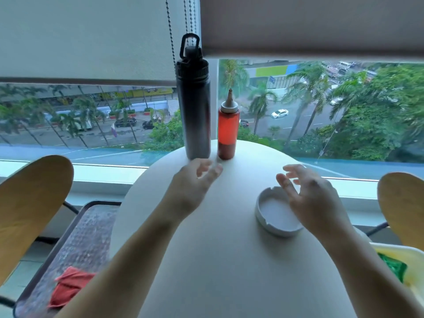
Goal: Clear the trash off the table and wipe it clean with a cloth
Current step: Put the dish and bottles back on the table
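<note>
A round white table [220, 260] fills the middle of the view. At its far edge stand a tall dark flask [193, 106] and a red squeeze bottle [228, 131]. My left hand [195, 182] hovers just in front of the flask with relaxed fingers, holding nothing. My right hand [307, 193] hangs open over the far rim of a white ashtray [275, 214], not gripping it. A red cloth [68, 285] lies on the chair seat at the lower left. A white bin [410, 278] with green trash [392, 267] shows at the lower right.
Two wooden chair backs flank the table, one at the left [29, 210] and one at the right [403, 207]. The left chair's seat [75, 249] sits close to the table edge. A window with blinds and hanging bead chains [169, 28] stands behind the table.
</note>
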The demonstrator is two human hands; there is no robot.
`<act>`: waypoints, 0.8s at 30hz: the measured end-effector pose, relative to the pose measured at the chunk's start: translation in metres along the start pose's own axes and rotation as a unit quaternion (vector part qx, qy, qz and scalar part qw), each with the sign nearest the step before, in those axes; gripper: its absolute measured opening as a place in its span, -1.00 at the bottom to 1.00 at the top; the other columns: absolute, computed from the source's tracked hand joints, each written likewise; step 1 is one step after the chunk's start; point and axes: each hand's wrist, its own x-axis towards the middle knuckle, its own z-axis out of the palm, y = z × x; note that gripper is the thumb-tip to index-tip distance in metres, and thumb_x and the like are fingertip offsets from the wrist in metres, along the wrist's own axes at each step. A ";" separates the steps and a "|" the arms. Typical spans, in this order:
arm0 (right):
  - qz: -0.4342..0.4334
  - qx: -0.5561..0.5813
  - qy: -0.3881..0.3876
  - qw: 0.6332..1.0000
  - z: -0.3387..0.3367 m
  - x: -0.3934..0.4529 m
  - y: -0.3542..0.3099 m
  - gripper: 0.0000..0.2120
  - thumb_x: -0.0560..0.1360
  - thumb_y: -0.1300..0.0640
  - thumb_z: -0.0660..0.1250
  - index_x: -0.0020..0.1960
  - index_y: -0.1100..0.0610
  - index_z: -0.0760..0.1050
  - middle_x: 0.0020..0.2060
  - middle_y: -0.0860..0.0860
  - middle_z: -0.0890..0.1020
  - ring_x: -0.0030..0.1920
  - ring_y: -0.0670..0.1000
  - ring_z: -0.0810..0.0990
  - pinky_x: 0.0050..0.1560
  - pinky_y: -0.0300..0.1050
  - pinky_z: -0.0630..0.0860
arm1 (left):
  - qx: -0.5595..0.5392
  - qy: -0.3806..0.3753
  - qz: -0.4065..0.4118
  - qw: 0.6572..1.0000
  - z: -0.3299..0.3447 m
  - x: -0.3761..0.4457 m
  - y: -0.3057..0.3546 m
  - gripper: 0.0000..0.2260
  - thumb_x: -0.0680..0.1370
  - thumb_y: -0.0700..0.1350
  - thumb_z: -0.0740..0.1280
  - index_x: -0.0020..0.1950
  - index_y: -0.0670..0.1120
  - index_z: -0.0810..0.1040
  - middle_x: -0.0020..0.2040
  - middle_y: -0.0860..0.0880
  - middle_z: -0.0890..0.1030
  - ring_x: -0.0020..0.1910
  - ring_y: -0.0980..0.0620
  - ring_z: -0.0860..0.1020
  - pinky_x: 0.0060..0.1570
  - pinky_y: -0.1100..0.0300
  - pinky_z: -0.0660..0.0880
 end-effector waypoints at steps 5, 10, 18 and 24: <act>0.017 -0.032 0.012 0.999 -0.005 -0.017 0.008 -0.70 0.58 -0.02 0.35 0.23 0.10 0.58 0.08 0.07 0.69 0.05 0.15 0.65 0.06 -0.01 0.51 | -0.002 -0.050 0.025 0.998 0.035 -0.019 0.014 -0.48 0.49 0.34 0.33 0.30 0.03 0.60 0.11 0.11 0.69 0.11 0.22 0.63 0.24 0.11 0.56; 0.043 -0.052 0.002 0.998 -0.008 -0.029 0.020 -0.77 0.59 0.00 0.34 0.11 0.12 0.63 -0.01 0.07 0.68 -0.06 0.15 0.63 0.00 0.00 0.52 | 0.031 -0.079 0.031 0.996 0.056 -0.030 0.027 -0.59 0.58 0.26 0.33 0.29 0.04 0.59 0.12 0.11 0.68 0.10 0.24 0.61 0.15 0.23 0.54; 0.084 -0.069 -0.023 0.994 -0.012 -0.042 0.020 -0.76 0.60 -0.02 0.31 0.05 0.13 0.63 -0.10 0.09 0.67 -0.04 0.17 0.59 -0.07 -0.04 0.43 | 0.027 -0.077 0.019 0.996 0.076 -0.036 0.033 -0.71 0.58 0.18 0.37 0.14 0.00 0.64 -0.19 0.08 0.64 -0.27 0.13 0.58 0.00 -0.01 0.65; 0.111 -0.067 -0.032 0.991 -0.012 -0.046 0.015 -0.73 0.61 -0.03 0.29 -0.04 0.18 0.58 -0.18 0.09 0.61 -0.11 0.17 0.52 -0.14 -0.03 0.36 | 0.024 -0.067 0.032 0.997 0.081 -0.042 0.036 -0.84 0.59 0.04 0.41 0.03 -0.03 0.67 -0.21 0.07 0.66 -0.38 -0.01 0.62 -0.19 0.00 0.67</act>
